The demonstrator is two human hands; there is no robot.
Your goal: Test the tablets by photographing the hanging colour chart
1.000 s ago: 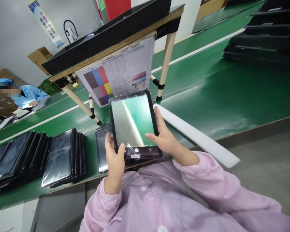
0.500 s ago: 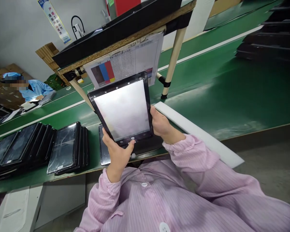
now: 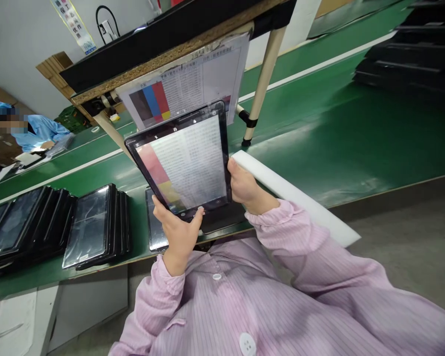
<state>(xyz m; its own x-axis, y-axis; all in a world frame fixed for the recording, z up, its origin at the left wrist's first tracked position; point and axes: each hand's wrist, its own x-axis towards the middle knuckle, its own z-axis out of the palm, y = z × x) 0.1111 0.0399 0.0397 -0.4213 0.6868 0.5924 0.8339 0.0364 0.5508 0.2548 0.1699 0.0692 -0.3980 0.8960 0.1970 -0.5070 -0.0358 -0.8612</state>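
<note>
A black tablet (image 3: 187, 163) is held up in front of me, tilted, its lit screen showing a camera picture of a printed sheet with colour blocks. My left hand (image 3: 178, 232) grips its lower left corner, thumb on the bottom of the screen. Around the right edge, my right hand (image 3: 246, 185) is closed, with its fingers hidden behind the tablet. Just beyond it, a chart sheet (image 3: 189, 81) with colour blocks hangs below a raised shelf. Another tablet (image 3: 156, 227) lies on the bench under my left hand, partly covered from view.
Stacked tablets (image 3: 92, 222) stand on the green bench (image 3: 319, 148) at left, with more dark stacks (image 3: 408, 59) at far right. A white foam strip (image 3: 296, 198) lies right of my hands. The shelf's post (image 3: 263, 84) rises ahead. A co-worker (image 3: 40, 131) sits at far left.
The tablet's screen has gone from a nearly blank white picture to one showing the chart's lines and colours. My view has shifted slightly; both hands keep their hold.
</note>
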